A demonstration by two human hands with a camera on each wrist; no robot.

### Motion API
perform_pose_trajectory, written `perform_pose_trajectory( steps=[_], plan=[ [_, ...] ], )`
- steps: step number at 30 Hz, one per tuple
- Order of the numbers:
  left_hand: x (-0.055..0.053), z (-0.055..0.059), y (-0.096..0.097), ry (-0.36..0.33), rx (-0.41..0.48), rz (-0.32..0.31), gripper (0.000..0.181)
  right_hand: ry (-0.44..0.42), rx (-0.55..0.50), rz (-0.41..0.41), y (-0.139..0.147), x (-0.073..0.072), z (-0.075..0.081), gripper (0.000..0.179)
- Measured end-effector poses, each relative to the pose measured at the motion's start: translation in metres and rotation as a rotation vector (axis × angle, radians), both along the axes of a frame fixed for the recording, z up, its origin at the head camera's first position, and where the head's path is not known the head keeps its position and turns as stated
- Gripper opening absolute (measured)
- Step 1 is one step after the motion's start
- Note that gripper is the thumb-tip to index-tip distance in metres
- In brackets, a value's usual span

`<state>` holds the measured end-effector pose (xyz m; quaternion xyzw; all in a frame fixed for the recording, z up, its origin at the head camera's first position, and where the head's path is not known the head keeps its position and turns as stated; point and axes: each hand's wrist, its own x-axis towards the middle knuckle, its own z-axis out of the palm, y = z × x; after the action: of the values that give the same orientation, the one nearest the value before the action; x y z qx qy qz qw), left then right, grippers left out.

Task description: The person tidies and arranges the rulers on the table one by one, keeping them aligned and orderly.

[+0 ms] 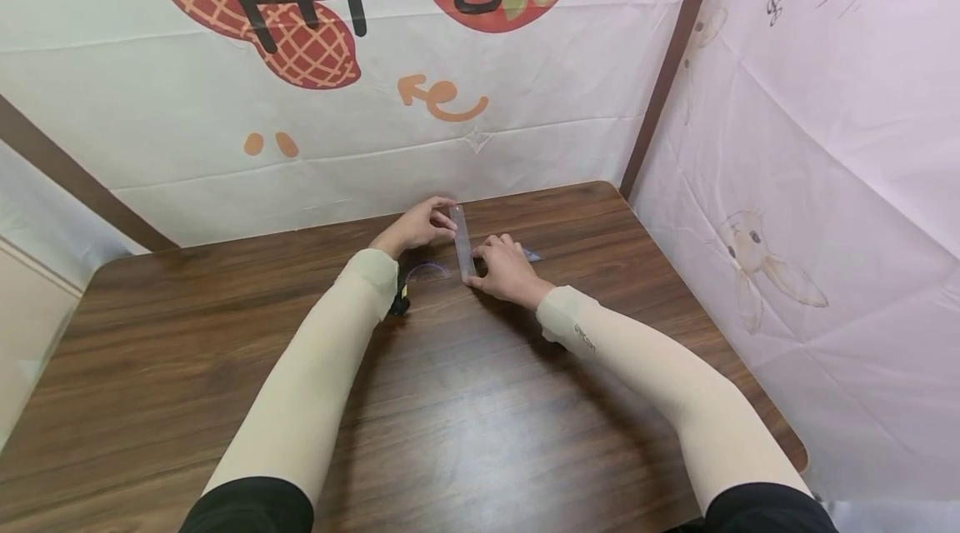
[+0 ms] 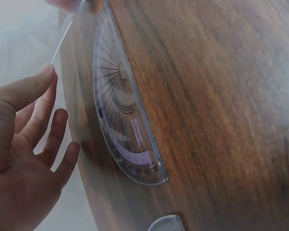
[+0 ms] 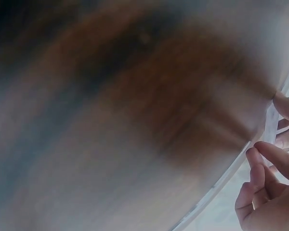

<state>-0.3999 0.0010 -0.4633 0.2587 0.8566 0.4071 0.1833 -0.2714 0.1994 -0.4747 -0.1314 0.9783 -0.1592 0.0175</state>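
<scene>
At the left we see the wood-grained desk (image 1: 187, 375) spreading out, with a pale left sleeve (image 1: 315, 383) reaching across it. Its left hand (image 1: 418, 228) pinches the far end of a clear straight ruler (image 1: 462, 246) between thumb and finger, a narrow grip, while the other fingers stand loosely apart. Beside that wrist we find a small black object with a yellow patch (image 1: 401, 300), too small for us to identify. Next comes a clear protractor (image 2: 118, 82) with a purple band, lying on the desk between that object and the ruler; a rounded transparent corner (image 2: 167, 224) shows near it in the left wrist view. The ruler itself is between the two hands, towards the desk's back edge; we cannot tell whether it touches the wood. To its right, the right hand (image 1: 510, 273) holds its near end with thumb and fingertips. Just beyond that hand we see a bluish triangular piece (image 1: 532, 255). Furthest right hangs a white cloth with a rabbit print (image 1: 750, 250).
</scene>
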Motion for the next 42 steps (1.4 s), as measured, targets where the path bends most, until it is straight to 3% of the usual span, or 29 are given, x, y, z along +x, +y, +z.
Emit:
perform_pose_trajectory(
  steps=[13, 24, 34, 42],
  plan=[
    [0.004, -0.001, -0.002, -0.046, 0.004, 0.031, 0.067, -0.019, -0.023, -0.014, -0.004, 0.003, -0.001, 0.065],
    [0.006, 0.002, -0.004, -0.036, 0.000, -0.015, 0.073, 0.005, 0.020, -0.008, -0.006, 0.007, 0.000, 0.062],
    [0.011, 0.003, -0.007, -0.089, 0.021, -0.008, 0.077, 0.039, 0.030, -0.002, -0.008, 0.008, -0.003, 0.060],
    [0.013, 0.011, -0.010, -0.079, 0.052, 0.016, 0.077, 0.050, -0.059, -0.025, -0.010, 0.011, 0.004, 0.058]
  ],
)
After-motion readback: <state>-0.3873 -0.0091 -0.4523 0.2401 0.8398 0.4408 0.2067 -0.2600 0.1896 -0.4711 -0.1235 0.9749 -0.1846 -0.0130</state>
